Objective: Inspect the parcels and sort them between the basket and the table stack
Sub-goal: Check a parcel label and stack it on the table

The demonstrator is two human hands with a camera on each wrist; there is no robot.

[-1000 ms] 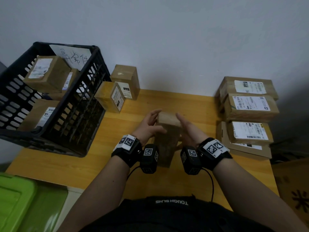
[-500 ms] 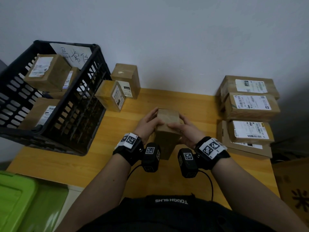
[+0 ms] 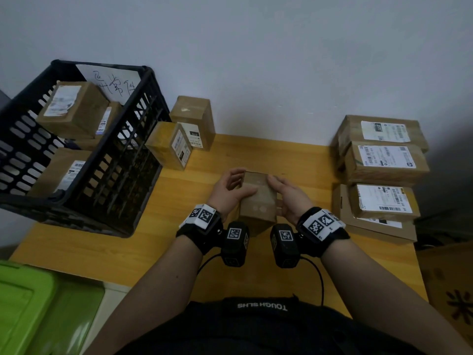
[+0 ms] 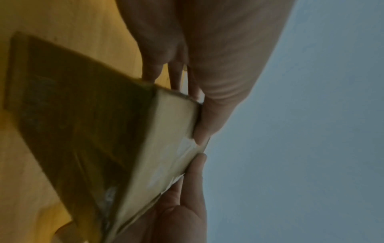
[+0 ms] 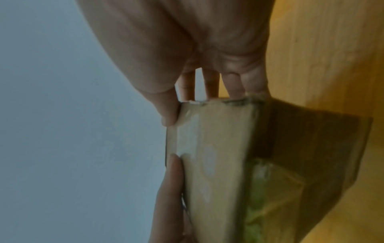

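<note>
You've got both hands, left hand (image 3: 231, 192) and right hand (image 3: 286, 198), clasped round one cardboard parcel (image 3: 258, 198) above the table (image 3: 256, 155) mid-inspection (no label showing), several already in the black basket (image 3: 122, 180), four stacked right (image 3: 384, 170), two (image 3: 179, 139) apparently waiting.

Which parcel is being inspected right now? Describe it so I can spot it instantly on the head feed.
Start at the yellow wooden table, between the black basket on its left and the parcel stack on its right. The held parcel is mid-table, gripped by the left hand and right hand. Unlike its neighbours, it shows no white label.
</note>
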